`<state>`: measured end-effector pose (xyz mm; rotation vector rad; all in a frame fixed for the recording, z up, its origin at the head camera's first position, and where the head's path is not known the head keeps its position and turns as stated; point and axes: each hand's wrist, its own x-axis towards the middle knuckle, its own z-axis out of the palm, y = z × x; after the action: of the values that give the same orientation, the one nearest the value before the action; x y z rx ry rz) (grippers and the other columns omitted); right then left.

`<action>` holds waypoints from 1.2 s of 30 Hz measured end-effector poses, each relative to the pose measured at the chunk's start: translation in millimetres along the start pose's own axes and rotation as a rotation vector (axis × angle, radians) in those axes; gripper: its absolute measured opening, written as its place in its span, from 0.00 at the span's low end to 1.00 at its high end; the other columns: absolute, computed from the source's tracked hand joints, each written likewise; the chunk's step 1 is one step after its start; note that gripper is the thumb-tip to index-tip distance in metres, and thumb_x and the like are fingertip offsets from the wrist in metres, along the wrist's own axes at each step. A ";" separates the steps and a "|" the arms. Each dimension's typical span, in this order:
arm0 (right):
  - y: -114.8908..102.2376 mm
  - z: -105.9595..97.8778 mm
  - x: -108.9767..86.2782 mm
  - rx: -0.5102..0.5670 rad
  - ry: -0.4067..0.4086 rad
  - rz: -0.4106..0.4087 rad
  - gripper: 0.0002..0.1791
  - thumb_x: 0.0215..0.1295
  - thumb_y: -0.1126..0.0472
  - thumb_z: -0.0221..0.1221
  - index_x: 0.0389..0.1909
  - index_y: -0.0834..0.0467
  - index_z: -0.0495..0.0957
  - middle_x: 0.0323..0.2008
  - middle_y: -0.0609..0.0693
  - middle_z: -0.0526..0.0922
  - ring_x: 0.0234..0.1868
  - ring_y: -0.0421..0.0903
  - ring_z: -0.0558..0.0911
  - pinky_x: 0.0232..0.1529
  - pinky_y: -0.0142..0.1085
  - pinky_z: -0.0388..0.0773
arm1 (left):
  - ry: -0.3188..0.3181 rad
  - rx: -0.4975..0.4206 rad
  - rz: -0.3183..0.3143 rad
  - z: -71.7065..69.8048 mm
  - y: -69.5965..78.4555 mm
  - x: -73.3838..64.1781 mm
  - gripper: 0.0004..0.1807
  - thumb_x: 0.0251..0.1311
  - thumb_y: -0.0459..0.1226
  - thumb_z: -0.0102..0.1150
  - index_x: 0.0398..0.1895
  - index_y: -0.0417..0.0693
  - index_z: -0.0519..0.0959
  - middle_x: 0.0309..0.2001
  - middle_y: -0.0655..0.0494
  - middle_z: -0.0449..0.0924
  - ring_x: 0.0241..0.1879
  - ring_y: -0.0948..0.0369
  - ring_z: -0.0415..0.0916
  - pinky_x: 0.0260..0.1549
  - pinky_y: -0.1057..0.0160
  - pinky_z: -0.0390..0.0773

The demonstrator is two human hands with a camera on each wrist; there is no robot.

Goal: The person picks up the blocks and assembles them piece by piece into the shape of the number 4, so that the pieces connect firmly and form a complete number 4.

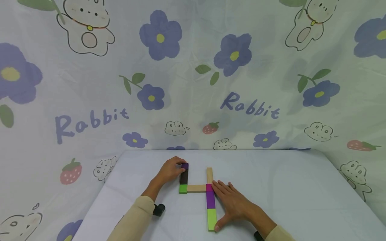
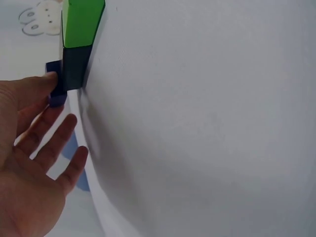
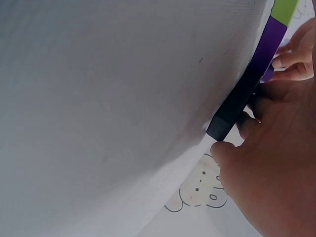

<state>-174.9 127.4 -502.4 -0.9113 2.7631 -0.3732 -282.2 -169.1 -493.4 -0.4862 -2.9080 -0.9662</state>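
Observation:
At the far end of a short column, my left hand (image 1: pixel 171 171) pinches a small dark purple block (image 1: pixel 185 166) between thumb and fingers. That block meets a dark brown block (image 1: pixel 184 177), with a green block (image 1: pixel 183 189) at the near end. In the left wrist view the other fingers spread away from the purple block (image 2: pixel 58 94). My right hand (image 1: pixel 236 205) lies beside the longer column, fingers extended. Its fingertips are at the magenta block (image 1: pixel 209 187) and its thumb at the lime block (image 1: pixel 212 219); a purple block (image 1: pixel 210 199) lies between them.
A wooden block (image 1: pixel 196 188) bridges the two columns crosswise. Another wooden block (image 1: pixel 209 175) extends the right column toward the back. All lie on a white-covered table (image 1: pixel 271 174), with a patterned curtain (image 1: pixel 193 83) behind its far edge.

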 end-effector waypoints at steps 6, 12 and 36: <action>0.3 -0.4 -0.2 0.009 0.000 -0.004 0.80 0.30 0.14 0.64 0.81 0.57 0.50 0.80 0.52 0.51 0.80 0.52 0.48 0.75 0.59 0.44 | -0.005 0.002 0.000 1.3 -0.4 1.0 0.16 0.60 0.32 0.70 0.51 0.44 0.84 0.49 0.51 0.82 0.52 0.50 0.78 0.57 0.47 0.75; 0.6 0.2 0.5 0.008 -0.008 0.015 0.80 0.29 0.13 0.64 0.81 0.56 0.50 0.80 0.51 0.50 0.80 0.53 0.48 0.75 0.59 0.44 | -0.019 0.001 -0.020 0.2 1.7 0.1 0.16 0.61 0.33 0.69 0.53 0.44 0.84 0.49 0.51 0.82 0.54 0.50 0.78 0.58 0.47 0.75; 6.0 0.4 2.1 0.010 0.001 -0.008 0.80 0.29 0.13 0.64 0.81 0.57 0.49 0.80 0.51 0.50 0.80 0.52 0.48 0.75 0.58 0.44 | -0.044 0.013 -0.068 0.6 4.2 1.1 0.13 0.62 0.34 0.68 0.50 0.46 0.85 0.49 0.52 0.82 0.55 0.50 0.77 0.60 0.46 0.73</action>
<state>-179.8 130.8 -504.8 -0.9204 2.7571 -0.3881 -281.9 -165.3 -491.3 -0.4158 -2.9865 -0.9554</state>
